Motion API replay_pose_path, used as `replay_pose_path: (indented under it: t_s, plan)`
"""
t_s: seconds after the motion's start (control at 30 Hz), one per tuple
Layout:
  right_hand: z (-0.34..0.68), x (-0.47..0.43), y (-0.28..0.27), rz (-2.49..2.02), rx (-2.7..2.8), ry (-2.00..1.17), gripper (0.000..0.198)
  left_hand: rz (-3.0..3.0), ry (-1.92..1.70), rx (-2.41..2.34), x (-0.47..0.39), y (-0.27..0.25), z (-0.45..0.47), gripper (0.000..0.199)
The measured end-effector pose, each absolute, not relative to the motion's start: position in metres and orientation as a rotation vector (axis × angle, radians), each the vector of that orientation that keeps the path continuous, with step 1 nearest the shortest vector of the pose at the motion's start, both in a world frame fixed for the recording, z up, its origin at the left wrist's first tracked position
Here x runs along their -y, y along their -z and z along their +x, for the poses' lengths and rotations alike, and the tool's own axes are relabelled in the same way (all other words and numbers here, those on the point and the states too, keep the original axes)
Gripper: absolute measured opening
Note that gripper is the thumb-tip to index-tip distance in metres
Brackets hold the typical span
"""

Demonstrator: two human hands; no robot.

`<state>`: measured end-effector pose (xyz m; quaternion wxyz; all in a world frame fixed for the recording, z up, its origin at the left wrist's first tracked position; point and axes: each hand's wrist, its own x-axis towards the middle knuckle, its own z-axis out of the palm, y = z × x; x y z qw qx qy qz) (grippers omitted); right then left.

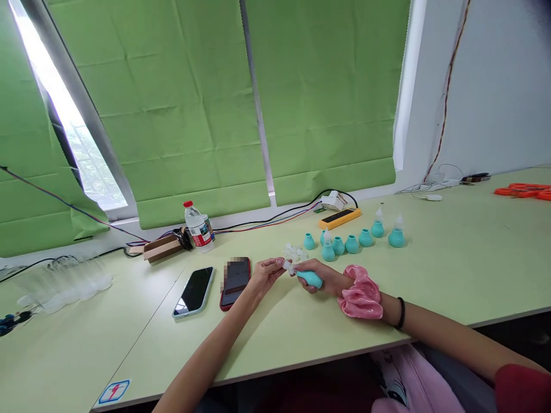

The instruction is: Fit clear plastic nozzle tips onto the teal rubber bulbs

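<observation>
Table (146, 350) bears plastic bits (297, 251) just beyond the grip, likely for easy reach. Right hand (321, 275) wraps 1 teal bulb (311, 279); left hand (267, 272) pinches 1 clear piece (287, 265) beside it.

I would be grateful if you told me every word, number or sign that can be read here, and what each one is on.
No text reads with certainty.
Table sticker: one handwritten pink mark, perhaps "9", inside a blue border.
Bottle label: printed, too small to read.
Red phone: partly pixelated, nothing readable.
Teal bulb in the right hand: no lettering visible.
</observation>
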<state>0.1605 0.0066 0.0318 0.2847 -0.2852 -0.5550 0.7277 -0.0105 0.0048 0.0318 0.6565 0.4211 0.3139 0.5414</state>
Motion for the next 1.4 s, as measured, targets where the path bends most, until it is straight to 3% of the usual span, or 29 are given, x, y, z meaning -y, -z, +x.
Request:
replay_pose_path:
  t_s: [0.2, 0.5, 0.67, 0.9, 1.07, 1.23, 1.4]
  plan:
    - [0.161, -0.008, -0.031, -0.718, 1.428, -2.121, 0.021, 1.000, -1.221, -0.710, -0.002, -0.033, -0.009, 0.026]
    - [0.163, -0.012, -0.028, -0.598, 1.774, -1.618, 0.028, 1.113, -1.141, -0.699, 0.004, -0.028, -0.003, 0.029]
    - [0.167, -0.013, -0.031, -0.541, 1.969, -1.497, 0.033, 1.179, -1.100, -0.719, 0.005, -0.029, -0.004, 0.035]
    - [0.177, 0.001, -0.050, -0.374, 2.495, -1.409, 0.028, 1.263, -1.077, -0.732, 0.007, -0.025, 0.003, 0.061]
    - [0.214, -0.006, -0.057, -0.461, 2.417, -1.428, 0.032, 1.817, -1.179, -1.234, 0.002, -0.019, 0.002, 0.033]
    - [0.282, -0.025, -0.047, -0.949, 2.123, -0.967, 0.036, 2.542, -1.040, -1.561, 0.003, -0.020, -0.003, 0.025]
    - [0.332, -0.043, -0.032, -1.374, 1.804, -0.338, 0.033, 2.729, -0.774, -1.584, -0.002, -0.013, -0.005, 0.031]
